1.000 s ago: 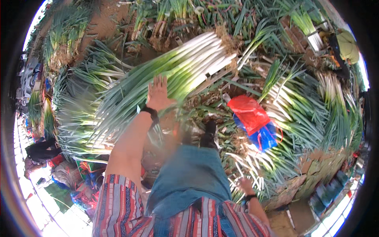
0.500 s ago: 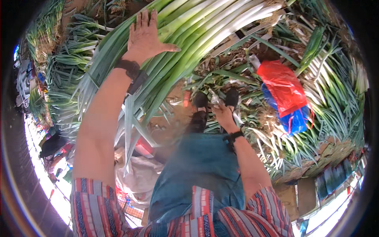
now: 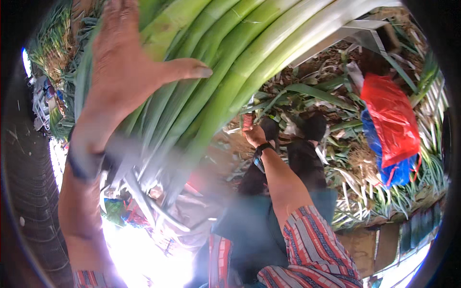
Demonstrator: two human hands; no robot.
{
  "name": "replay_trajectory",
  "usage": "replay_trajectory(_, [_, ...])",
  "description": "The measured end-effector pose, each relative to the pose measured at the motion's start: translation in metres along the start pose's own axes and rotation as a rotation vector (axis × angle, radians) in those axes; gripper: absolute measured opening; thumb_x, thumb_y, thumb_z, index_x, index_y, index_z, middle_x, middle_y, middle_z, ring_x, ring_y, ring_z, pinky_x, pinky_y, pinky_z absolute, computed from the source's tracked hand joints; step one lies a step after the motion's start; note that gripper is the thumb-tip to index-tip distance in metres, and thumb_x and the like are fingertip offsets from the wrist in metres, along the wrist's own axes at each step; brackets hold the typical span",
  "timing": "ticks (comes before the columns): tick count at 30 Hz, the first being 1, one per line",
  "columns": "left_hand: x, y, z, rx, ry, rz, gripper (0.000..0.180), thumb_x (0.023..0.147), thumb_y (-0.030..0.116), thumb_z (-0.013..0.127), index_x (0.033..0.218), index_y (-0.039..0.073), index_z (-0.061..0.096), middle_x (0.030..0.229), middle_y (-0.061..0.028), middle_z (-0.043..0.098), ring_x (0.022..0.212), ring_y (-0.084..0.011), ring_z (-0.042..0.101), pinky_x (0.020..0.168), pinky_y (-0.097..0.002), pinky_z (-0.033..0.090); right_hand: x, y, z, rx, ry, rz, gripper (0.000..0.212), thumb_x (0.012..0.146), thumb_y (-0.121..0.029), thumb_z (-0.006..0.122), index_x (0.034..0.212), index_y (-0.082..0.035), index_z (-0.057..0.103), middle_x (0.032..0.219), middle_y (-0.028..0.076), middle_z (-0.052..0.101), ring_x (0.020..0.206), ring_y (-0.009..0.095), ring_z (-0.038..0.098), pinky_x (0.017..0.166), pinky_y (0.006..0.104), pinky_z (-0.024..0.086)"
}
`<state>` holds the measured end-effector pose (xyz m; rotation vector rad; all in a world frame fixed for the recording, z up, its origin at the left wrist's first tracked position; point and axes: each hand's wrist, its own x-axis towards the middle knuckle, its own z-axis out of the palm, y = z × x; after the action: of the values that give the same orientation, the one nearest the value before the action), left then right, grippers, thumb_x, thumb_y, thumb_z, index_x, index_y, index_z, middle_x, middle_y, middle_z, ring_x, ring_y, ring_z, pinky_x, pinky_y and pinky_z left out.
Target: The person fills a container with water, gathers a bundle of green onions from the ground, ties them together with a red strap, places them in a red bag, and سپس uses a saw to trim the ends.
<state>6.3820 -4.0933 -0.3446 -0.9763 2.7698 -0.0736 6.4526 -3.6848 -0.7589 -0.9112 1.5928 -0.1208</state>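
Note:
A large bundle of long green onions (image 3: 230, 53) slants across the top of the view, its white ends to the upper right and its green leaves to the lower left. My left hand (image 3: 120, 72) lies on the green part, thumb stretched out to the right and fingers extended, their tips at the upper edge. Below the bundle, near my shoes, my right hand (image 3: 255, 136) is closed at the lower end of a small reddish, handle-like piece (image 3: 248, 121). What this piece belongs to cannot be made out.
A red plastic bag (image 3: 391, 120) lies over a blue bag (image 3: 394, 173) at the right, among more green onions (image 3: 434, 139). Trimmed leaves (image 3: 321, 98) litter the ground around my shoes (image 3: 314, 127). A pale flat-edged frame (image 3: 336, 36) stands under the bundle's white end.
The bundle and my left hand appear much closer and larger, with the hand still spread on it. My right hand has moved from between my shoes to the reddish piece and closed there.

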Motion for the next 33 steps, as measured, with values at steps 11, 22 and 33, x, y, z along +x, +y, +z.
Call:
replay_trajectory(11, [0.007, 0.019, -0.002, -0.649, -0.118, -0.181, 0.129, 0.043, 0.021, 0.089, 0.150, 0.007, 0.016, 0.149, -0.0146, 0.028, 0.128, -0.0280, 0.042, 0.105, -0.0419, 0.040, 0.024, -0.007, -0.025, 0.516, 0.226, 0.648, 0.050, 0.083, -0.048, 0.053, 0.103, -0.003, 0.061, 0.098, 0.025, 0.066, 0.097, 0.041, 0.063, 0.080, 0.0479, 0.052])
replay_trajectory(22, [0.000, 0.007, -0.015, -0.088, -0.020, -0.120, 0.134, 0.048, 0.067, 0.078, 0.148, 0.002, 0.017, 0.153, -0.0206, 0.017, 0.142, -0.0373, 0.015, 0.111, -0.0516, 0.019, -0.144, -0.044, -0.183, 0.304, 0.345, 0.290, 0.044, 0.080, -0.041, 0.062, 0.091, 0.001, 0.057, 0.085, 0.025, 0.064, 0.085, 0.042, 0.062, 0.072, 0.0461, 0.050])
replay_trajectory(33, [0.002, 0.020, -0.037, -0.086, -0.228, -0.276, 0.133, 0.055, 0.058, 0.082, 0.151, 0.008, 0.006, 0.156, -0.0157, 0.009, 0.144, -0.0324, 0.006, 0.115, -0.0500, 0.013, -0.438, -0.001, -0.397, -0.009, 0.223, 0.541, 0.041, 0.073, -0.041, 0.066, 0.095, -0.007, 0.064, 0.083, 0.016, 0.068, 0.081, 0.036, 0.065, 0.073, 0.0435, 0.052])
